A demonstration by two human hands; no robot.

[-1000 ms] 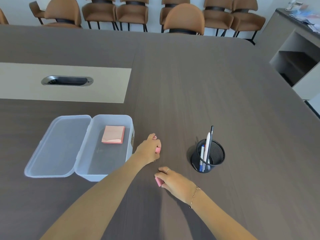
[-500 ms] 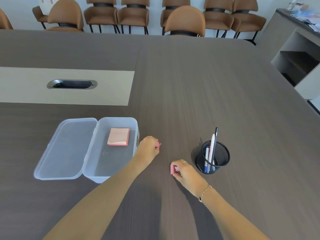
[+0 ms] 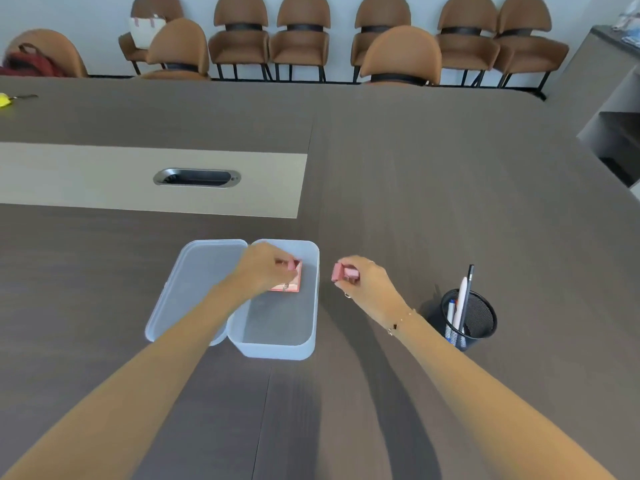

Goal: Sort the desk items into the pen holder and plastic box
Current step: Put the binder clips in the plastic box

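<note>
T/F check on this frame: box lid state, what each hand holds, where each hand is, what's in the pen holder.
1. The plastic box is closed. False: its lid lies open to the left.
2. The left hand is over the box, holding a small pink clip. True.
3. The right hand is empty. False: it holds a pink clip.
4. The right hand is inside the box. False: it is outside, to the right.
5. The pen holder holds pens. True.
</note>
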